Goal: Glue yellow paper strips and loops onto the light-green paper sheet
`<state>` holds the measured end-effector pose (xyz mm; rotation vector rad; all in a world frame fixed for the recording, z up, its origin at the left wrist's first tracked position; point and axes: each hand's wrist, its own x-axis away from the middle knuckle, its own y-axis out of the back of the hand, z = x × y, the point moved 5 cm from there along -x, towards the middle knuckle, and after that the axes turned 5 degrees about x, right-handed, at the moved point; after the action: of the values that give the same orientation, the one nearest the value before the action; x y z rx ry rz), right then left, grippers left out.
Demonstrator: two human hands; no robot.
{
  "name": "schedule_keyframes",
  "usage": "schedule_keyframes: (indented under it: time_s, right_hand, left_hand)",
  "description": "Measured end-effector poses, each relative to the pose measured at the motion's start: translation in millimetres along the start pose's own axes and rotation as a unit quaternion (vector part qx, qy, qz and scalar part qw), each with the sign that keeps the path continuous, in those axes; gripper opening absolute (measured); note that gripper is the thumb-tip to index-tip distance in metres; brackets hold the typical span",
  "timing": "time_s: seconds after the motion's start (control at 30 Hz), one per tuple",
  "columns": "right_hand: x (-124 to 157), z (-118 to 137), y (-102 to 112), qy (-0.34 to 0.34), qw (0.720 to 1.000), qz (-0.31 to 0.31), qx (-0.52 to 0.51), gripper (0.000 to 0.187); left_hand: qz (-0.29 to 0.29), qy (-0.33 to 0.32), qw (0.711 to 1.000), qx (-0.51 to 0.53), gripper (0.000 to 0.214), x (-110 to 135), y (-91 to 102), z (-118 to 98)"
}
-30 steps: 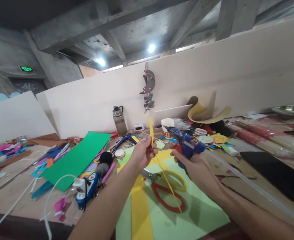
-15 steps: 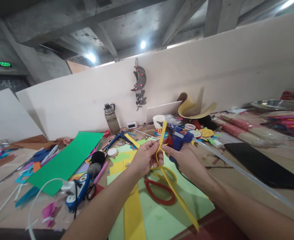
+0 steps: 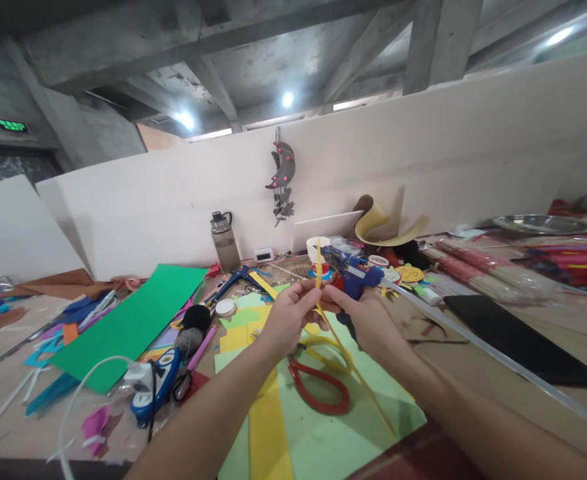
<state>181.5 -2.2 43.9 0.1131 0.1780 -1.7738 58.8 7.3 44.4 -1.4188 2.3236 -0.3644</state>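
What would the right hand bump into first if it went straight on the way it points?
Most likely the left hand and the yellow strip pinched in it: the right hand points towards them, and the two look very close. Whether they already touch, this single view can't settle.

Your left hand (image 3: 293,319) and right hand (image 3: 368,317) hide the middle of the yellow strip (image 3: 359,373). Your left also covers most of the blades of the scissors (image 3: 344,393); your right covers part of the handle of the glue gun (image 3: 350,277). You can't read its small label (image 3: 357,273) or the clock (image 3: 263,255). Picture edges cut off the clear stick (image 3: 483,356) and your 2 forearms (image 3: 208,403).
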Motion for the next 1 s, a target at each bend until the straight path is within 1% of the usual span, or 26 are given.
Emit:
schedule_keyframes:
  time_s: [0.13,0.27,0.37,0.47,0.53,0.67,0.8,0.87,1.0]
  right_hand:
    - [-1.2,-10.3,-3.4,0.002,1.000,0.011,0.007,0.037]
    - [0.1,-17.6,-3.6,0.011,0.999,0.018,0.034,0.040]
    - [1.5,-21.7,-1.8,0.001,0.999,0.009,0.050,0.038]
    - [0.7,-24.2,-0.7,0.011,0.999,0.004,0.042,0.036]
    - [0.0,-25.3,0.5,0.013,0.999,-0.003,0.048,0.037]
    - [1.4,-26.8,2.6,0.001,0.997,-0.018,0.077,0.038]
    - [2.9,-27.4,2.1,0.011,0.996,-0.022,0.086,0.038]
    - [2.3,-26.9,2.4,0.015,0.997,-0.027,0.075,0.037]
    - [1.1,-19.6,5.7,0.004,0.998,-0.046,0.036,0.034]
  left_hand:
    - [-0.026,-0.007,1.000,0.007,0.038,-2.5,7.9,0.0]
    - [-0.054,-0.005,0.998,-0.045,0.038,-4.5,17.7,0.4]
    - [-0.074,-0.017,0.995,-0.072,0.038,-5.6,23.9,-2.2]
    - [-0.099,-0.014,0.989,-0.106,0.038,-6.3,28.8,-1.5]
    - [-0.105,-0.008,0.985,-0.140,0.036,-6.3,29.9,1.2]
    - [-0.121,-0.035,0.970,-0.209,0.030,-4.8,29.8,3.4]
    - [-0.130,-0.044,0.958,-0.250,0.028,-3.7,29.8,3.5]
    - [-0.127,-0.036,0.956,-0.262,0.029,-3.5,29.1,3.8]
    - [-0.104,0.008,0.957,-0.272,0.030,-1.5,23.4,8.5]
